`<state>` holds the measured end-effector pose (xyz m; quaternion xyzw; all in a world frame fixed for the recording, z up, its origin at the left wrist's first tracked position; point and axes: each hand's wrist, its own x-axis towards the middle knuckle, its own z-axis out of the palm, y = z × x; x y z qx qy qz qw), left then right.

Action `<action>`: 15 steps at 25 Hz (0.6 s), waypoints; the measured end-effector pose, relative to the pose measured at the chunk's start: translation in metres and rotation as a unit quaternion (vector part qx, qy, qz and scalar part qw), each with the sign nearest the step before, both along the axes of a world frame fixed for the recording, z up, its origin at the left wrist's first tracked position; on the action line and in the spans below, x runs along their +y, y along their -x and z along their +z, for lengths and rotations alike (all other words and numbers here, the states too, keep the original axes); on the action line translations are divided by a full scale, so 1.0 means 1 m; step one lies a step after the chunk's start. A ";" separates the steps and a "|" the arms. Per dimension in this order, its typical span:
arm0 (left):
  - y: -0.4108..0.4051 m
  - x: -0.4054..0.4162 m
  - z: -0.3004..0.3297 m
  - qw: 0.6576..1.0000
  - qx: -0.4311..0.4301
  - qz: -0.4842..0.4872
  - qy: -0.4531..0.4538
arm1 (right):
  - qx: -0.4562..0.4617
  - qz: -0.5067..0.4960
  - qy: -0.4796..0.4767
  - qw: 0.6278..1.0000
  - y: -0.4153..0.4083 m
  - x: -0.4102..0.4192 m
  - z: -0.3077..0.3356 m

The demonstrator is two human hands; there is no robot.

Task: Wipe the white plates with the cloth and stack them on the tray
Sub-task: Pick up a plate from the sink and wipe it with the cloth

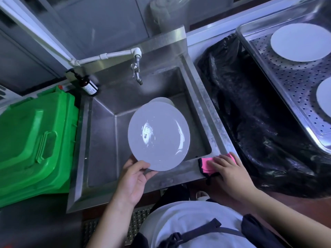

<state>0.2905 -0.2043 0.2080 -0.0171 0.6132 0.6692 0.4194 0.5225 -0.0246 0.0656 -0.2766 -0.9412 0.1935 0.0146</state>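
At frame centre, the left hand (133,179) grips a wet white plate (158,136) over the sink (200,104) — thumb curled on its rim. The right hand (228,170) rests, fingers straight, on the pink cloth (206,162) at the sink's edge — two plates (300,42) lie on the tray (286,83), upper right.

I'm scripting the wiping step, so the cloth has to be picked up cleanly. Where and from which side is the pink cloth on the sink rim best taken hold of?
Judging from its pose, take the pink cloth by its near-right part, coming from above on the right, where the right hand already rests on it. It lies flat on the steel sink's front rim, so fingers should bunch it upward. The left hand holds the round white plate.
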 end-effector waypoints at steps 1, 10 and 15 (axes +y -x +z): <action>0.000 0.001 0.003 1.000 -0.003 -0.001 -0.012 | 0.009 0.004 0.004 1.000 0.005 0.004 0.003; 0.020 0.016 0.024 0.993 -0.013 -0.061 -0.097 | 0.240 -0.308 0.312 0.866 0.039 0.044 0.093; 0.038 0.024 0.033 0.988 0.006 -0.109 -0.106 | 0.354 -0.360 0.496 0.706 0.078 0.050 0.157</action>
